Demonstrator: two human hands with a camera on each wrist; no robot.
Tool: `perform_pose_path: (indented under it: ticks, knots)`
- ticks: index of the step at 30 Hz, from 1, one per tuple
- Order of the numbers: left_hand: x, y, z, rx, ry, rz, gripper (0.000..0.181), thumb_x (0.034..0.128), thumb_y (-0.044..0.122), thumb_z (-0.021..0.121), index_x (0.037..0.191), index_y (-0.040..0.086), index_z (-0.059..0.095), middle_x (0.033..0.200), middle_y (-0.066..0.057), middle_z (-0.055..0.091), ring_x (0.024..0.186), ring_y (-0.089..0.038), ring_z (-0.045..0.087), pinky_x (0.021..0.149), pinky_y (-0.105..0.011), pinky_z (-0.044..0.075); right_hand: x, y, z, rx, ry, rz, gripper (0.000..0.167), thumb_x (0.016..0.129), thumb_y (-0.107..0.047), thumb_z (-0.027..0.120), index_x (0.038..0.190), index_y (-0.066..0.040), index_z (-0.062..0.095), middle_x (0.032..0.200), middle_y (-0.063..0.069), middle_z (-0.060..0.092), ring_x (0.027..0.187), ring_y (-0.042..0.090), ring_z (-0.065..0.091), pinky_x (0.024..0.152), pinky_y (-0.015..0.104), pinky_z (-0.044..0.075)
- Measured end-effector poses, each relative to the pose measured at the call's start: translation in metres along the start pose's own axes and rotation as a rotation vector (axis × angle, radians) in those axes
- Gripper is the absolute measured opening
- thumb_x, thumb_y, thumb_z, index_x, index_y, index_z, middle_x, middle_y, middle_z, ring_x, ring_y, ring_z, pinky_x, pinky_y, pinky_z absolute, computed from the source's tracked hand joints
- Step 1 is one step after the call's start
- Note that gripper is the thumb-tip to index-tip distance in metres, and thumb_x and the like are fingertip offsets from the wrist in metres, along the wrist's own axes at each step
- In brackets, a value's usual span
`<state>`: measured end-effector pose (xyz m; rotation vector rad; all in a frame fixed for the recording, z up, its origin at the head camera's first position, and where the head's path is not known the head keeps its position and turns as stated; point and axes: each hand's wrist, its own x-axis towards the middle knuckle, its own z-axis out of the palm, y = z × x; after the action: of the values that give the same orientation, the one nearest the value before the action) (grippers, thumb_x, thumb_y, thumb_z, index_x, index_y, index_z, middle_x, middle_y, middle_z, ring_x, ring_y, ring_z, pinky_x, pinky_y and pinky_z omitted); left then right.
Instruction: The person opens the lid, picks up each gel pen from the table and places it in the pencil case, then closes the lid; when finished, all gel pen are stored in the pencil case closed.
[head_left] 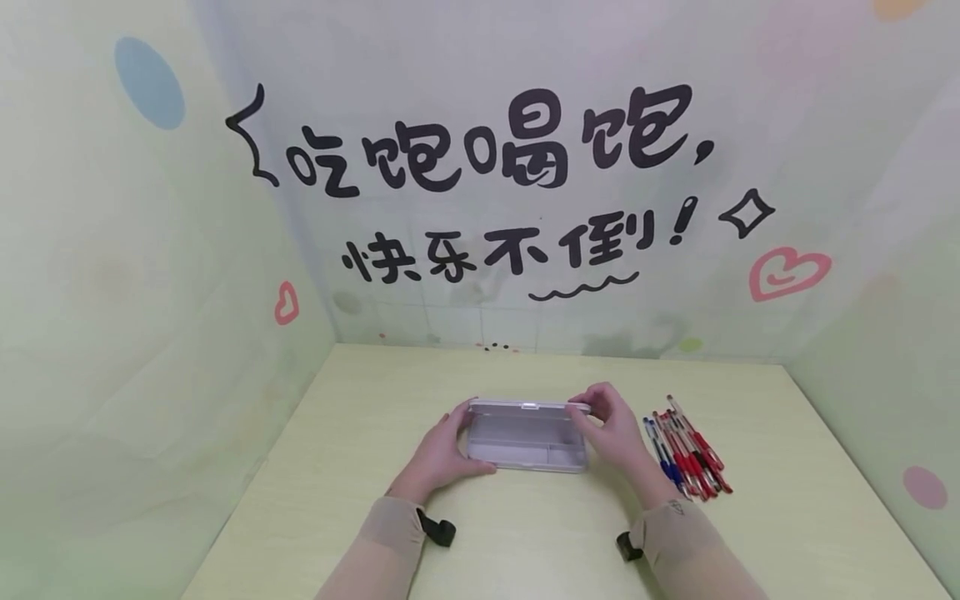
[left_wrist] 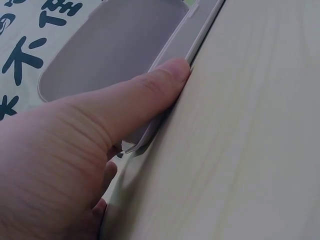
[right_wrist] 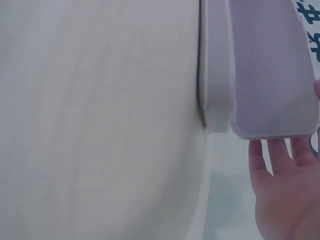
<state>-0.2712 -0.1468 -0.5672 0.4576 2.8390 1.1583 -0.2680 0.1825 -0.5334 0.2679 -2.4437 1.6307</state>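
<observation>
A translucent plastic pencil case (head_left: 510, 454) lies on the table with its lid (head_left: 528, 411) raised, showing divided compartments with nothing in them. My left hand (head_left: 438, 454) grips the left end, thumb along the front edge and fingers around the side. In the left wrist view, the thumb (left_wrist: 165, 77) presses the case's front wall. At the lid's right corner, my right hand (head_left: 615, 429) pinches the edge with the thumb in front and fingers behind. The right wrist view shows these fingers (right_wrist: 277, 155) behind the lid's end; the thumb is mostly cut off there.
A bunch of gel pens (head_left: 686, 454) with red, blue and black parts lies right of the right hand. The pale wooden table (head_left: 360, 400) meets printed walls (head_left: 480, 317) at its back and sides. Black straps (head_left: 437, 529) circle both wrists.
</observation>
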Motion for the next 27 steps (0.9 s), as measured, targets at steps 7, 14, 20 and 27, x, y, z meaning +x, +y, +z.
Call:
perform_pose_path:
  ticks: [7,14,20,27]
  knots:
    - [0.002,-0.002,0.002,0.000,-0.010,0.037,0.140,0.0688,0.049,0.104,0.178,0.025,0.019,0.167,-0.002,0.058,0.161,-0.035,0.047,0.143,-0.055,0.020,0.008,-0.007,0.006,-0.012,0.096,0.029,0.018,0.104,-0.016,0.076,0.112,-0.004,0.066,0.119,0.016,0.079,0.104,0.013,0.076,0.095,0.012,0.060]
    - [0.003,-0.003,0.002,-0.009,-0.008,0.072,0.147,0.0680,0.046,0.105,0.178,0.015,0.013,0.169,-0.002,0.056,0.160,-0.033,0.048,0.143,-0.056,0.020,0.022,-0.012,0.008,-0.066,0.108,0.135,0.030,0.108,-0.023,0.070,0.132,-0.006,0.065,0.136,0.019,0.072,0.127,0.040,0.073,0.113,0.051,0.064]
    - [0.001,0.000,0.000,-0.028,-0.010,0.057,0.143,0.0686,0.044,0.105,0.177,0.011,0.018,0.168,-0.002,0.057,0.162,-0.036,0.046,0.142,-0.058,0.023,0.031,-0.014,0.007,-0.084,0.047,0.209,0.042,0.110,-0.035,0.067,0.143,-0.010,0.060,0.145,0.026,0.066,0.124,0.042,0.072,0.096,0.043,0.067]
    - [0.001,0.001,-0.001,-0.029,-0.011,0.014,0.140,0.0658,0.047,0.106,0.177,0.020,0.025,0.169,0.001,0.056,0.162,-0.049,0.039,0.137,-0.068,0.030,0.037,-0.014,0.010,-0.123,-0.017,0.265,0.050,0.112,-0.041,0.062,0.154,-0.014,0.051,0.150,0.028,0.061,0.122,0.041,0.070,0.087,0.037,0.064]
